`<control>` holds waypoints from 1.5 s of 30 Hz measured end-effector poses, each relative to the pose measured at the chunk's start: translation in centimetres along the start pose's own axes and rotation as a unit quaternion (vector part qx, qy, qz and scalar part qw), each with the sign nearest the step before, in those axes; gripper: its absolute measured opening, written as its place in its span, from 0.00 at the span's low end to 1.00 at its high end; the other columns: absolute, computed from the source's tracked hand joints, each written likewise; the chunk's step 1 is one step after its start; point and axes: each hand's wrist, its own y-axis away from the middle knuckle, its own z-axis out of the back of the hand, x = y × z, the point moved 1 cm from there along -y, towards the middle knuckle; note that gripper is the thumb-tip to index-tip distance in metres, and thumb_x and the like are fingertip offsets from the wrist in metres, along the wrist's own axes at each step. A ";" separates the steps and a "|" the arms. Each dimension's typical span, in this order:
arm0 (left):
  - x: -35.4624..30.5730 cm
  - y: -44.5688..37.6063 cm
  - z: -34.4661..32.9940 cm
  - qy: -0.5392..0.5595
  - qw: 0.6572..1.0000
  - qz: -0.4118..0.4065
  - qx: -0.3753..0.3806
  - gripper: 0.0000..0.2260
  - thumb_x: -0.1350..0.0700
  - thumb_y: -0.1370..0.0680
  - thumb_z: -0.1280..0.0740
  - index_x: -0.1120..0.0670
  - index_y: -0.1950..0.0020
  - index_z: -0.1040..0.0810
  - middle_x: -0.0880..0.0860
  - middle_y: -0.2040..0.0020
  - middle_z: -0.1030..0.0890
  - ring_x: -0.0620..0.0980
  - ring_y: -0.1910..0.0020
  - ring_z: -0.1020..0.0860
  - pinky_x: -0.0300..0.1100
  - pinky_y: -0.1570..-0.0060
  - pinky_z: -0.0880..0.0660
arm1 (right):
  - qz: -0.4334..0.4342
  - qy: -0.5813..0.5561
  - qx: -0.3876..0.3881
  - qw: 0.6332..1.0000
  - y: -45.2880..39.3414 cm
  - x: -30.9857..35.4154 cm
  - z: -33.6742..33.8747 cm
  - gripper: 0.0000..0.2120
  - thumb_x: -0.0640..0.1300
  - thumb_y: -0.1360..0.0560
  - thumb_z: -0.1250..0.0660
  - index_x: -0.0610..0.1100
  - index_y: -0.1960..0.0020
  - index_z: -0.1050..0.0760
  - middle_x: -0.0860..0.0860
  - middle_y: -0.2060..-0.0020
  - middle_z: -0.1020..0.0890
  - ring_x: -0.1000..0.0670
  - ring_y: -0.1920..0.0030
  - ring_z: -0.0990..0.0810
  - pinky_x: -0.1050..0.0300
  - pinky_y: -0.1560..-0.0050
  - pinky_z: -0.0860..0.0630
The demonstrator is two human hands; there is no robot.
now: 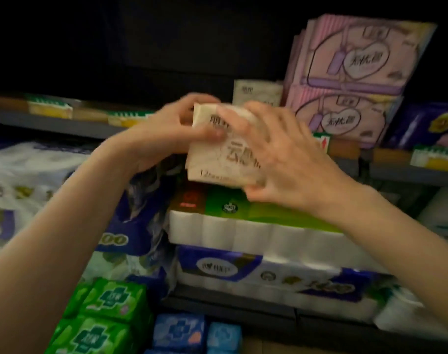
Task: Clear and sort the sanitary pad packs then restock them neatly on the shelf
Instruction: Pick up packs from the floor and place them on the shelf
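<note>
Both my hands hold a stack of cream-white pad packs (217,159) with brown lettering, in front of the upper shelf. My left hand (174,129) grips its left side, thumb across the front. My right hand (271,159) wraps the right side, fingers over the top and thumb underneath. One more cream pack (256,93) stands on the shelf just behind. Two pink-and-purple pad packs (350,60) are stacked to its right. Green pad packs (107,312) and blue pad packs (179,330) lie low at the bottom left.
The grey upper shelf rail (64,123) carries yellow-green price tags. A dark purple pack (427,126) stands at the far right. Toilet-roll bundles (256,233) fill the lower shelf, with more white and purple bundles (26,180) on the left.
</note>
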 end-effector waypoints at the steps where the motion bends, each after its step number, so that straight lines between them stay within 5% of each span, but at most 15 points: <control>1: -1.0 -0.7 0.5 -0.023 0.998 -0.033 -0.048 0.29 0.49 0.33 0.26 0.43 0.35 0.31 0.45 0.45 0.21 0.44 0.47 0.20 0.37 0.56 0.22 | -0.006 0.021 -0.038 0.999 -1.4 -1.0 0.2 0.51 0.52 0.39 0.25 0.55 0.27 0.54 0.41 0.32 0.37 0.36 0.39 0.33 0.39 0.42 0.30; 6: -2.2 -4.2 0.0 -0.142 0.957 -0.142 -0.211 0.24 0.60 0.24 0.33 0.47 0.30 0.35 0.50 0.32 0.30 0.45 0.36 0.28 0.41 0.43 0.25 | -0.066 0.128 -0.085 0.986 -7.7 -7.5 -1.2 0.40 0.49 0.31 0.29 0.55 0.27 0.48 0.38 0.30 0.36 0.34 0.35 0.36 0.39 0.38 0.34; 11: 0.4 -5.5 -2.6 -0.202 0.950 -0.104 -0.215 0.21 0.62 0.23 0.36 0.52 0.30 0.33 0.51 0.33 0.30 0.46 0.36 0.29 0.36 0.46 0.29 | -0.041 0.097 0.108 0.989 -9.1 -12.3 -3.7 0.27 0.40 0.23 0.38 0.52 0.26 0.40 0.43 0.33 0.33 0.40 0.37 0.32 0.47 0.46 0.28; 16: 2.2 -6.1 -3.6 -0.228 0.939 -0.098 -0.239 0.20 0.62 0.23 0.37 0.54 0.31 0.32 0.53 0.34 0.29 0.47 0.35 0.30 0.35 0.44 0.31 | -0.087 0.087 0.154 0.980 -10.2 -13.0 -3.6 0.25 0.41 0.20 0.42 0.53 0.25 0.42 0.42 0.38 0.29 0.39 0.41 0.27 0.49 0.52 0.30; 25: 5.3 -4.3 -4.2 -0.281 0.888 -0.210 -0.296 0.14 0.65 0.26 0.37 0.58 0.41 0.25 0.53 0.43 0.27 0.46 0.46 0.28 0.25 0.53 0.35 | -0.143 0.139 0.087 0.976 -9.2 -11.9 -4.5 0.27 0.33 0.23 0.39 0.46 0.27 0.39 0.37 0.42 0.28 0.35 0.43 0.27 0.48 0.58 0.32; 28: 6.0 -3.8 -4.7 -0.277 0.888 -0.221 -0.293 0.14 0.65 0.26 0.37 0.58 0.41 0.26 0.53 0.43 0.27 0.44 0.48 0.28 0.25 0.53 0.34 | -0.143 0.129 0.069 0.979 -8.0 -11.0 -4.1 0.29 0.33 0.25 0.38 0.45 0.26 0.40 0.38 0.38 0.29 0.36 0.40 0.30 0.45 0.48 0.31; 32: 8.6 -1.1 -7.1 -0.287 0.887 -0.254 -0.257 0.13 0.62 0.26 0.40 0.58 0.42 0.25 0.52 0.44 0.27 0.41 0.51 0.28 0.27 0.54 0.31 | -0.128 0.014 -0.172 0.977 -1.8 -7.6 -4.1 0.19 0.32 0.26 0.39 0.38 0.36 0.29 0.39 0.43 0.24 0.39 0.43 0.27 0.45 0.43 0.30; 34: 11.3 0.7 -9.0 -0.304 0.889 -0.262 -0.219 0.13 0.60 0.26 0.42 0.59 0.44 0.25 0.53 0.45 0.26 0.43 0.50 0.27 0.30 0.52 0.31 | -0.037 -0.045 -0.208 0.976 2.6 -4.9 -5.7 0.15 0.32 0.28 0.40 0.35 0.42 0.26 0.39 0.49 0.21 0.41 0.49 0.23 0.50 0.47 0.26; 37: 16.5 3.4 -12.1 -0.313 0.906 -0.238 -0.157 0.12 0.61 0.26 0.42 0.57 0.45 0.27 0.54 0.47 0.25 0.46 0.49 0.27 0.31 0.48 0.33 | 0.076 -0.086 -0.079 0.990 8.2 -1.9 -10.3 0.18 0.35 0.30 0.37 0.39 0.40 0.30 0.41 0.50 0.20 0.44 0.53 0.20 0.53 0.53 0.21; 41: 24.7 7.6 -16.6 -0.332 0.931 -0.132 -0.080 0.14 0.60 0.29 0.42 0.56 0.44 0.28 0.56 0.48 0.24 0.51 0.50 0.26 0.40 0.49 0.28 | 0.097 -0.122 0.079 0.985 14.4 1.2 -17.9 0.20 0.39 0.33 0.37 0.43 0.41 0.31 0.44 0.51 0.20 0.46 0.55 0.20 0.55 0.55 0.22; 45: 31.6 11.2 -19.4 -0.392 0.919 0.030 0.019 0.19 0.53 0.35 0.45 0.53 0.46 0.27 0.53 0.55 0.23 0.54 0.60 0.21 0.45 0.65 0.24 | 0.058 -0.152 0.282 0.945 20.5 4.7 -26.0 0.29 0.40 0.39 0.25 0.45 0.39 0.25 0.45 0.45 0.20 0.46 0.49 0.19 0.56 0.54 0.22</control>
